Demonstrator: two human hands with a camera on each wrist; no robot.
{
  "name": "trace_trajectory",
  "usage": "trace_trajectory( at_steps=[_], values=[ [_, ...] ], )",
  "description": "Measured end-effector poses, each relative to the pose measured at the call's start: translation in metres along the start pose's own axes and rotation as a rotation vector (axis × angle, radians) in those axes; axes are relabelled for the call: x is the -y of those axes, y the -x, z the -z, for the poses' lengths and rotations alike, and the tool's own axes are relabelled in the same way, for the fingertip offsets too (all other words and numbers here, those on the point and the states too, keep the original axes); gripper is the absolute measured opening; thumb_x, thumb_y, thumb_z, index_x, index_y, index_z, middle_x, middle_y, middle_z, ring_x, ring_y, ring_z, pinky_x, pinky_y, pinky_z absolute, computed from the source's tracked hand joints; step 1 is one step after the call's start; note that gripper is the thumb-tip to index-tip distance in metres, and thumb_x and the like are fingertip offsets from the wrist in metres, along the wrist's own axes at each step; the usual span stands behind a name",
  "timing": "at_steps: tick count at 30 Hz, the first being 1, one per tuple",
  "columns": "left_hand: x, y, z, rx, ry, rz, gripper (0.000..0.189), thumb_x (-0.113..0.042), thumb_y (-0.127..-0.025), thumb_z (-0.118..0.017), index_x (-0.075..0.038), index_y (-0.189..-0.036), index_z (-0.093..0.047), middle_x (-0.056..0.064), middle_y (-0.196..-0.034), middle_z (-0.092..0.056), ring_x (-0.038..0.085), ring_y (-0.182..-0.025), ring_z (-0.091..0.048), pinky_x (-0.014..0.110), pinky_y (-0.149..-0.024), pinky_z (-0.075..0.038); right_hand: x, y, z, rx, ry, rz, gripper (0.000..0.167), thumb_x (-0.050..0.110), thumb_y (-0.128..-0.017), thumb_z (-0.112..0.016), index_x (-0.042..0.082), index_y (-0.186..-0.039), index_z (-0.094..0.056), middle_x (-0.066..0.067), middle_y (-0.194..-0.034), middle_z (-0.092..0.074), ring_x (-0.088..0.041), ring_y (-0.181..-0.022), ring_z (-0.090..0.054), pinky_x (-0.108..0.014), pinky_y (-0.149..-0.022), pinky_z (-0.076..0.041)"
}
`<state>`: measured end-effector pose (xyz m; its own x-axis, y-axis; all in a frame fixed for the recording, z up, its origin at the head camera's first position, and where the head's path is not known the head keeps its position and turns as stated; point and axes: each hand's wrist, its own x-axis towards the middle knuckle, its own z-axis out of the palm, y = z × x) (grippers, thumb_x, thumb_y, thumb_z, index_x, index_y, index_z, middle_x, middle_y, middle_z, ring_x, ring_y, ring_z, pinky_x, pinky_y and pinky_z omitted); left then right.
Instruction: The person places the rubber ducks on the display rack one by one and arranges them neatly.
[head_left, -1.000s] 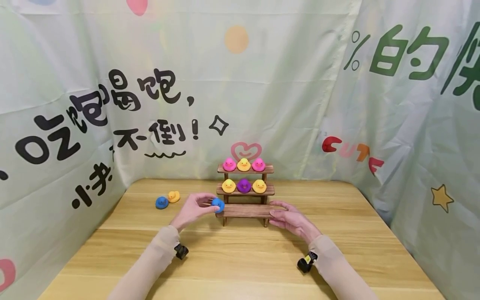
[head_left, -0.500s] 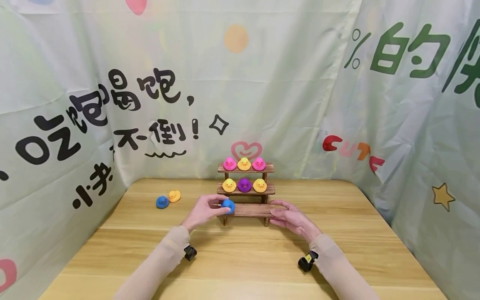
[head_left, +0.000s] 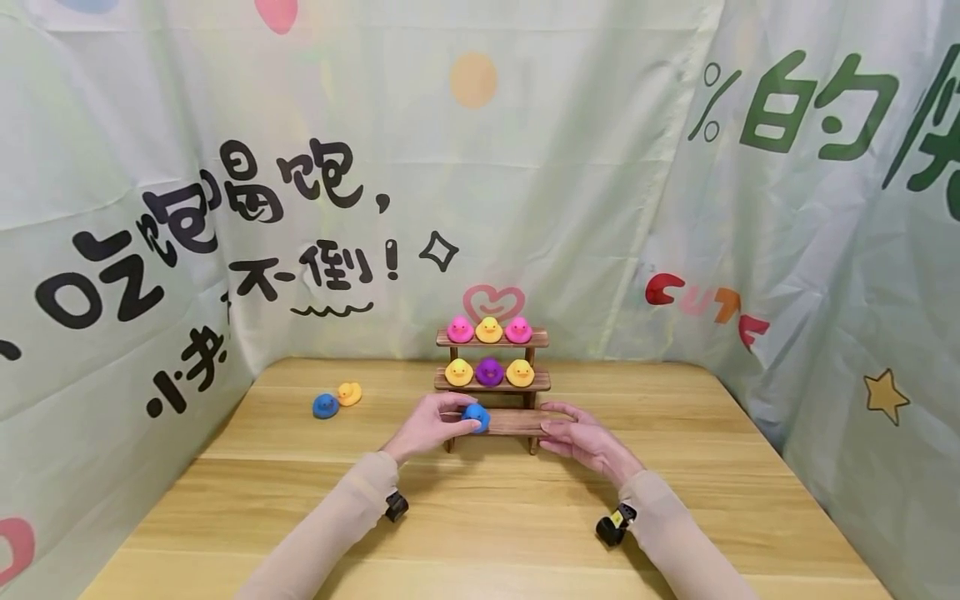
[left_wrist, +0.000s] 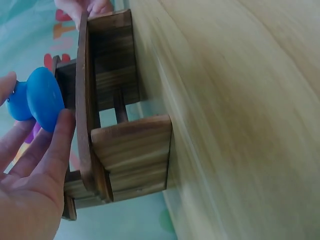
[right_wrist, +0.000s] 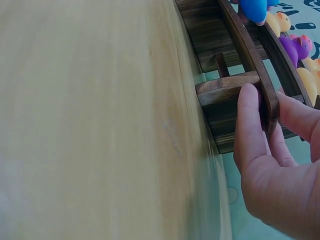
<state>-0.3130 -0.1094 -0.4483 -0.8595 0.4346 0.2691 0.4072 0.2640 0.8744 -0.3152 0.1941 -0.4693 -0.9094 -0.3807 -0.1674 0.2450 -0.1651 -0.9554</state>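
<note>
Presumably positioning: left hand (head_left: pixel 429 425) pinches blue toy duck (head_left: pixel 474 413) at lowest shelf (head_left: pixel 516 422) of brown wooden rack (left_wrist: pixel 127 147); right hand (head_left: pixel 587 437) grips rack; likely next, release.

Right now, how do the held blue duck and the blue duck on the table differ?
The held duck is gripped by the left hand; the table duck is untouched. The held duck is at the lowest shelf; the table duck sits beside a yellow duck. Both are blue.
</note>
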Motion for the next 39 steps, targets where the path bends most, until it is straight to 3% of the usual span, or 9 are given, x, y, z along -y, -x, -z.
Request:
trace_trajectory(
  at_steps=[9,19,33,39],
  values=[
    [0.000,-0.011,-0.014,0.080,-0.111,-0.054,0.032,-0.032,-0.094,-0.066,-0.012,-0.120,-0.065,0.003,-0.113,-0.069,0.014,-0.104,-0.066,0.028,-0.089,-0.054,-0.002,0.000,0.003,-0.016,-0.011,-0.013,0.056,-0.001,-0.095,-0.057,-0.002,-0.145,-0.032,-0.007,-0.107,-0.056,-0.016,-0.091,-0.067,-0.034,-0.092,-0.055],
    [-0.004,-0.018,-0.028,0.078,-0.228,-0.112,0.031,-0.034,-0.097,-0.062,-0.019,-0.124,-0.062,0.000,-0.121,-0.064,0.017,-0.114,-0.062,0.036,-0.097,-0.051,-0.001,-0.001,0.001,-0.010,-0.029,-0.022,0.056,-0.001,-0.095,-0.058,-0.002,-0.145,-0.031,-0.011,-0.111,-0.056,-0.017,-0.092,-0.068,-0.032,-0.089,-0.056],
    [-0.007,-0.030,-0.043,0.090,-0.303,-0.038,0.045,-0.045,-0.096,-0.059,-0.019,-0.132,-0.058,-0.001,-0.126,-0.064,0.012,-0.113,-0.060,0.033,-0.096,-0.049,0.002,-0.001,0.001,0.012,0.006,-0.029,0.063,0.002,-0.097,-0.056,-0.002,-0.151,-0.023,-0.008,-0.111,-0.057,-0.016,-0.095,-0.067,-0.033,-0.092,-0.055],
    [-0.012,-0.033,-0.050,0.094,-0.364,-0.053,0.040,-0.044,-0.096,-0.060,-0.020,-0.128,-0.060,-0.004,-0.125,-0.064,0.011,-0.114,-0.059,0.034,-0.099,-0.047,0.001,0.000,0.001,0.037,-0.006,-0.012,0.063,0.000,-0.097,-0.056,-0.004,-0.150,-0.022,-0.006,-0.110,-0.061,-0.015,-0.096,-0.068,-0.033,-0.092,-0.055]
  ],
)
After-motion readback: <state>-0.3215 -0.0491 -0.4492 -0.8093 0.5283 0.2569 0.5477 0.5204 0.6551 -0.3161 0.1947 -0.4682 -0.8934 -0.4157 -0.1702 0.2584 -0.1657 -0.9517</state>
